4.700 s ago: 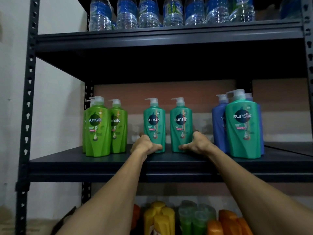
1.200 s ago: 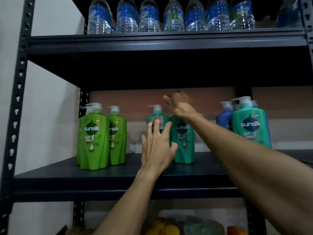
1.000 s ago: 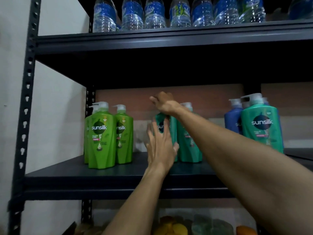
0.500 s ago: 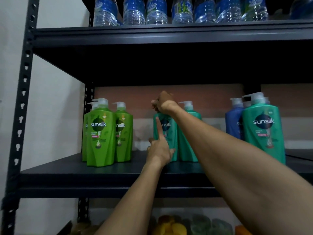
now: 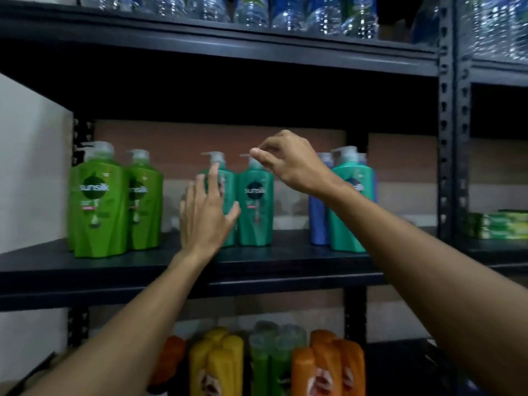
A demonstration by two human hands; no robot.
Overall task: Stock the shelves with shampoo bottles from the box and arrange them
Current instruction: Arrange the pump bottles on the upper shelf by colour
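Note:
Two teal Sunsilk pump bottles stand side by side mid-shelf, the left one (image 5: 228, 201) and the right one (image 5: 255, 207). My left hand (image 5: 204, 212) is open, fingers spread, its palm flat against the front of the left teal bottle and hiding most of it. My right hand (image 5: 288, 164) reaches in from the right, fingertips pinched at the pump head of the right teal bottle. Two light green bottles (image 5: 97, 204) stand at the left end. A blue bottle (image 5: 317, 218) and another teal bottle (image 5: 350, 212) stand to the right. No box is in view.
The dark metal shelf (image 5: 114, 270) has gaps between the bottle groups. Water bottles (image 5: 285, 15) line the shelf above. Yellow, green and orange bottles (image 5: 323, 367) fill the shelf below. A perforated post (image 5: 444, 138) separates a neighbouring rack with green boxes (image 5: 497, 225).
My right hand has moved from the left teal bottle's pump to the right one's. My left hand went from one pointing finger to spread fingers on the left teal bottle. The view shifted right.

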